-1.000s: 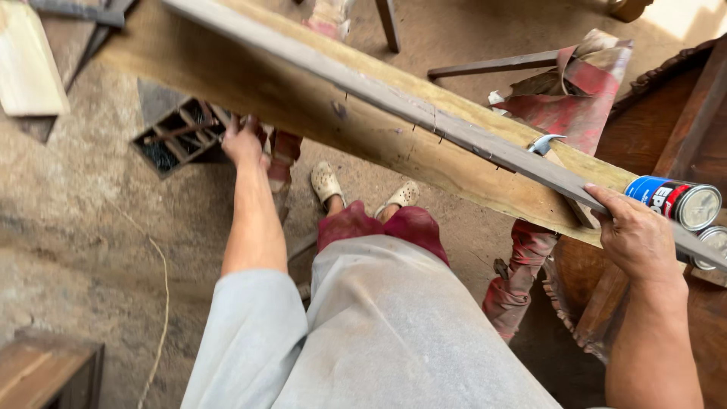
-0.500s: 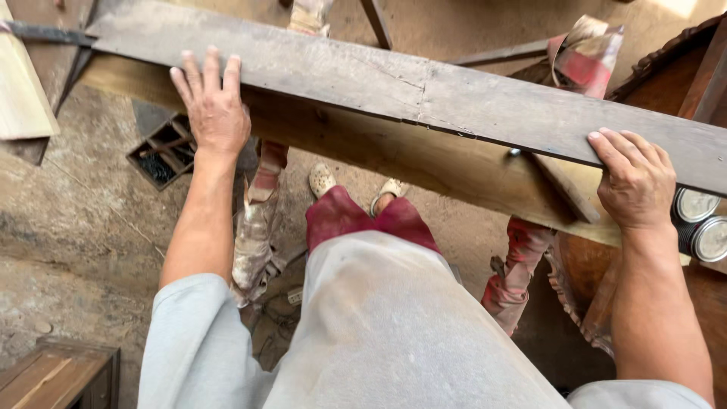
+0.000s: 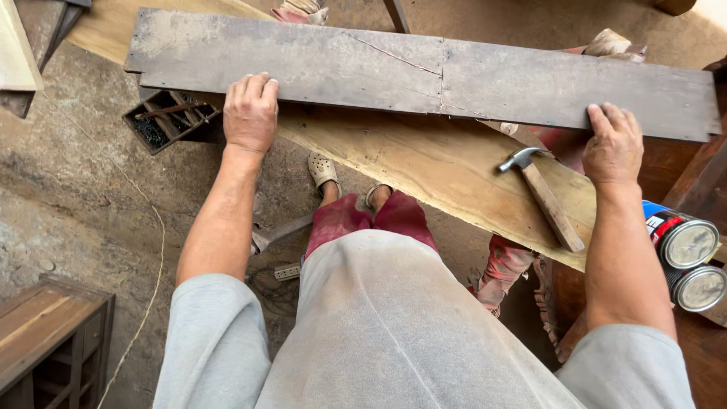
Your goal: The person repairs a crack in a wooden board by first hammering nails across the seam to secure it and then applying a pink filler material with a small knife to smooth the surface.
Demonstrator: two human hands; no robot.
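While both hands rest along the near edge of a long grey weathered board (image 3: 424, 72), the board lies flat across a wider pale plank (image 3: 447, 170) that slants beneath it. The left hand (image 3: 250, 113) sits palm down near the board's left end, fingers curled over the edge and pressed on its top face. The right hand (image 3: 613, 144) does the same near the right end, fingers spread on the grey surface, thumb side toward the plank. The hands are well apart, with most of the board's length between them, and each presses on the board rather than wrapping around it. A thin crack runs across the board between the hands.

Just left of the right hand, a hammer (image 3: 541, 193) with a wooden handle lies on the pale plank, its metal head pointing toward the board. Right of the right forearm, two round tins (image 3: 685, 257) lie on their sides, one above the other. Below the left hand, on the dirt floor (image 3: 76, 197), stands a small divided wooden box (image 3: 170, 121) holding dark bits of hardware. A sandalled foot (image 3: 324, 170) shows between the arms.
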